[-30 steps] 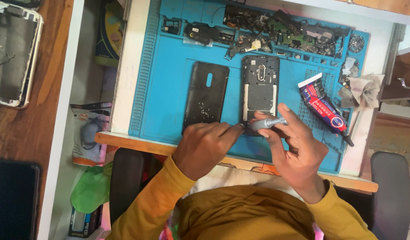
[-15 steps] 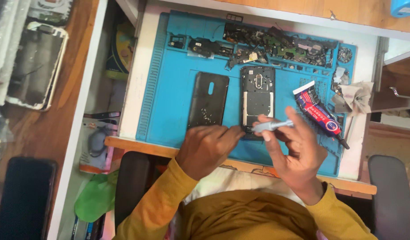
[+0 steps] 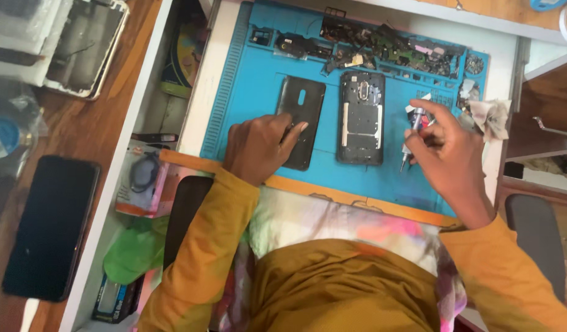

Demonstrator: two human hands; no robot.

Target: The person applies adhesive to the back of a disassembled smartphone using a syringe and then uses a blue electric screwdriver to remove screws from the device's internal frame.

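two hands over an opened phone on a blue repair mat

at the far left of the head view a dark phone (image 3: 50, 227) lies face up on the brown wooden surface, and above it sits a pale tray (image 3: 86, 46) with a dark inside. a white desk (image 3: 197, 104) begins to the right of these, and on it lies the blue work mat (image 3: 259, 92), with a row of dark small parts (image 3: 381, 46) crowded along its far edge.

the left hand (image 3: 259, 147) rests palm down on the mat's near left part, fingers loosely spread and gripping nothing; its fingertips lie on the lower half of the black back cover (image 3: 300, 120), which lies flat. just beside the cover, apart from it, the opened phone body (image 3: 361, 117) lies with its inner side up, untouched by either hand.

further right, the right hand (image 3: 449, 154) is curled shut around a slim grey screwdriver (image 3: 411, 132), held nearly upright with its tip pointing down toward the mat, close to the phone body's right edge. a crumpled cloth (image 3: 489, 117) sits at the mat's right rim.
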